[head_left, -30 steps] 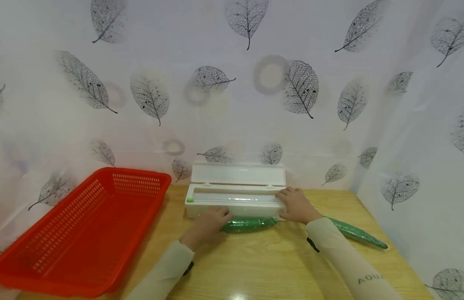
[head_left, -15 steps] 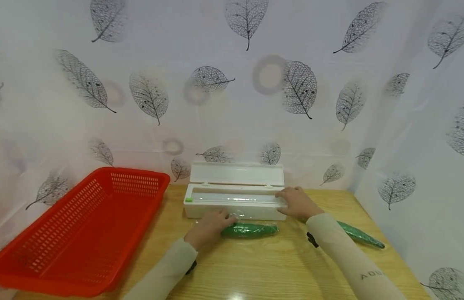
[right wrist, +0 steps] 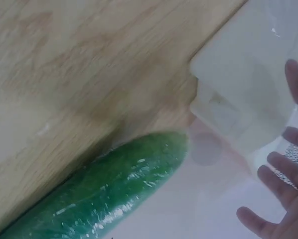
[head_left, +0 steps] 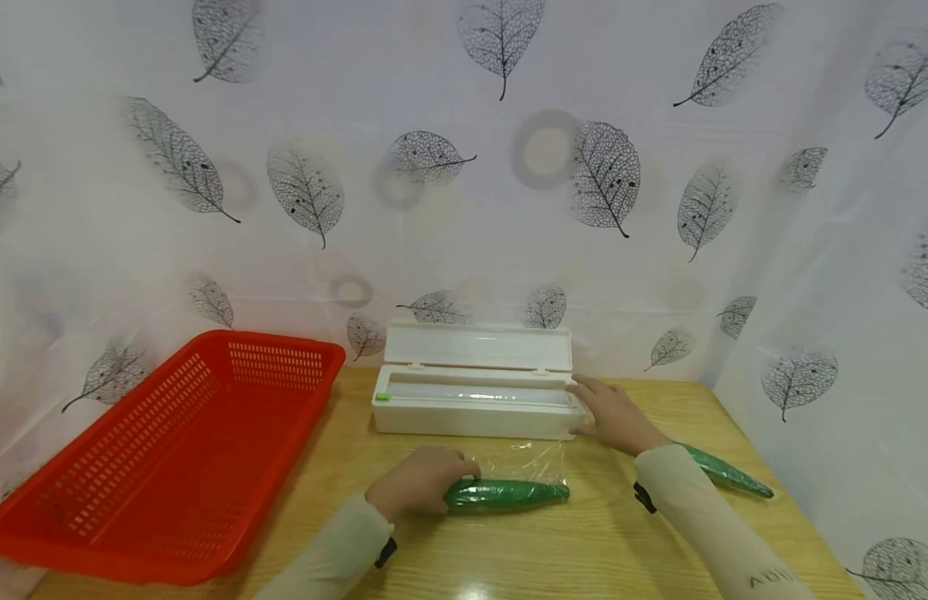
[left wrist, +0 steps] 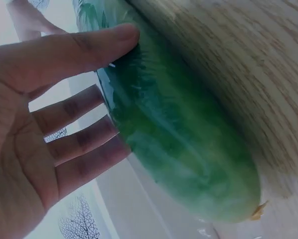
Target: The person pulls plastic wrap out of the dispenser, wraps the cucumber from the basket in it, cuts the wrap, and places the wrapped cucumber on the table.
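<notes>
With thumb on top and fingers along the far side, my left hand (head_left: 426, 482) grips a green cucumber (head_left: 509, 494) covered in clear film. The cucumber lies across the table, and in the left wrist view its near end (left wrist: 204, 174) fills the middle. Clear cling film (head_left: 519, 458) spreads from it toward a white cling film dispenser (head_left: 471, 421), whose lid is raised and whose roll (head_left: 471, 394) shows inside. My right hand (head_left: 614, 414) rests at the dispenser's right end; in the right wrist view its fingers (right wrist: 281, 184) are spread and fairly straight.
A second wrapped cucumber (head_left: 726, 472) lies on the right, partly hidden by my right forearm. On the left stands a large red plastic basket (head_left: 283, 467). A leaf-patterned sheet (head_left: 464, 233) hangs behind the wooden table (head_left: 524, 558).
My left hand has drawn the cucumber from the dispenser's front toward me, and film now shows between them. My right hand stays at the dispenser's right end, shifted slightly right.
</notes>
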The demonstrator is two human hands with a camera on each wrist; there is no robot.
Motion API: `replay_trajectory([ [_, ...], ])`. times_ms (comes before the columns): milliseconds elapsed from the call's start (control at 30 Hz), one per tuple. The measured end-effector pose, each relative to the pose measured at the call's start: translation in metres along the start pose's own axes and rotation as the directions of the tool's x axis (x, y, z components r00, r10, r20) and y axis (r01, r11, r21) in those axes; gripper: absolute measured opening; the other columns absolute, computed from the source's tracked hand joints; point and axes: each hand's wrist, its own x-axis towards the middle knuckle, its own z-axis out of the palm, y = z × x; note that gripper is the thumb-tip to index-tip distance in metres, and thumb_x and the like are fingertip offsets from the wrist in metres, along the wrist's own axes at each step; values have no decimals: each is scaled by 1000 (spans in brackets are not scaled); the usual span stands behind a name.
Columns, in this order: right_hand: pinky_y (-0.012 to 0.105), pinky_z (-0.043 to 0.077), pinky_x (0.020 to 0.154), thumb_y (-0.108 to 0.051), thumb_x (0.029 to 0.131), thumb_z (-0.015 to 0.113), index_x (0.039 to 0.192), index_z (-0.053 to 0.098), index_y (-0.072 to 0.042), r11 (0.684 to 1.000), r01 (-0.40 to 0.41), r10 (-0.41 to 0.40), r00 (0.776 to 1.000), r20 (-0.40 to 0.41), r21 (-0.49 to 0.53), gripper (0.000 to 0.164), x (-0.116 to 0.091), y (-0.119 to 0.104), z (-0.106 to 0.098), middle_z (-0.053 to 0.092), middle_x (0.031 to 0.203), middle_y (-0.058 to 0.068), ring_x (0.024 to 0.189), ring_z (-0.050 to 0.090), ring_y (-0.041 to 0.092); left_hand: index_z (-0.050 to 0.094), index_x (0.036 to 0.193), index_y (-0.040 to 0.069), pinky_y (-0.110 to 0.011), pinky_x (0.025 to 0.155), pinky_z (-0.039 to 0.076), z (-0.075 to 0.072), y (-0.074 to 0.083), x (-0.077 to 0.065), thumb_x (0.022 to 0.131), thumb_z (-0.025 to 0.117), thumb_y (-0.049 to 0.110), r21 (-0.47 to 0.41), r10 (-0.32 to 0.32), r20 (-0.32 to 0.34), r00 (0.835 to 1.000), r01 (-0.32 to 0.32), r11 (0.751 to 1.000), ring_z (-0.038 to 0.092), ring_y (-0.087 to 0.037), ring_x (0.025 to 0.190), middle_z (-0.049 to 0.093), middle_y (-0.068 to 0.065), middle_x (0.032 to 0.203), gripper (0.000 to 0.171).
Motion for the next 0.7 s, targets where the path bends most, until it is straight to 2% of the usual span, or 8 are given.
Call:
replay_trajectory([
  [67, 58, 40, 94, -32, 75, 76, 128, 53, -3, 999, 21, -23, 999, -43, -36, 65, -5, -3, -3, 50, 134, 21, 118, 53, 37, 62, 108, 25, -23, 78, 51, 0, 1, 0, 59, 82, 7, 2, -3, 4, 1000, 3, 1000, 58, -5, 84, 65, 7, 98, 56],
  [167, 54, 43, 92, -27, 74, 78, 120, 58, -3, 991, 96, -106, 988, -109, -89, 56, -12, -18, -7, 58, 124, 17, 112, 57, 33, 63, 109, 24, -24, 78, 51, 0, 0, -1, 59, 82, 7, -12, -13, 6, 1000, 13, 1000, 59, -6, 84, 66, 7, 98, 56],
  [333, 45, 49, 86, -23, 70, 80, 99, 67, -9, 962, 234, -259, 945, -198, -141, 34, -29, -54, 0, 67, 99, 4, 95, 62, 22, 62, 111, 25, -26, 79, 51, 2, -1, -1, 60, 79, 6, -24, -36, 4, 999, 36, 999, 59, -6, 85, 65, 8, 98, 57],
  [400, 39, 50, 82, -24, 70, 80, 94, 68, -11, 947, 288, -312, 931, -192, -144, 30, -36, -69, 9, 67, 93, 0, 89, 61, 17, 62, 112, 26, -26, 78, 51, 3, 0, -1, 61, 78, 6, -20, -45, 8, 999, 46, 999, 58, -6, 84, 65, 8, 98, 57],
  [500, 33, 50, 77, -26, 70, 79, 97, 67, -11, 925, 344, -368, 916, -160, -161, 33, -45, -88, 21, 65, 91, -2, 85, 60, 13, 62, 113, 27, -26, 75, 50, 3, 2, -2, 62, 78, 6, -17, -68, 23, 997, 69, 997, 56, -7, 82, 63, 8, 96, 57],
  [567, 31, 50, 76, -28, 70, 79, 100, 65, -11, 918, 355, -380, 915, -138, -175, 37, -47, -97, 25, 63, 92, -1, 85, 59, 13, 61, 113, 27, -26, 73, 49, 3, 4, -3, 63, 78, 6, -10, -81, 25, 996, 81, 997, 55, -7, 80, 63, 7, 96, 57],
  [700, 31, 51, 76, -33, 72, 78, 103, 62, -10, 924, 330, -351, 933, -84, -195, 42, -46, -105, 27, 61, 94, 1, 84, 59, 13, 58, 116, 30, -30, 78, 50, 6, 9, -6, 67, 77, 7, -30, -129, 36, 991, 130, 991, 54, -9, 85, 60, 5, 104, 58],
])
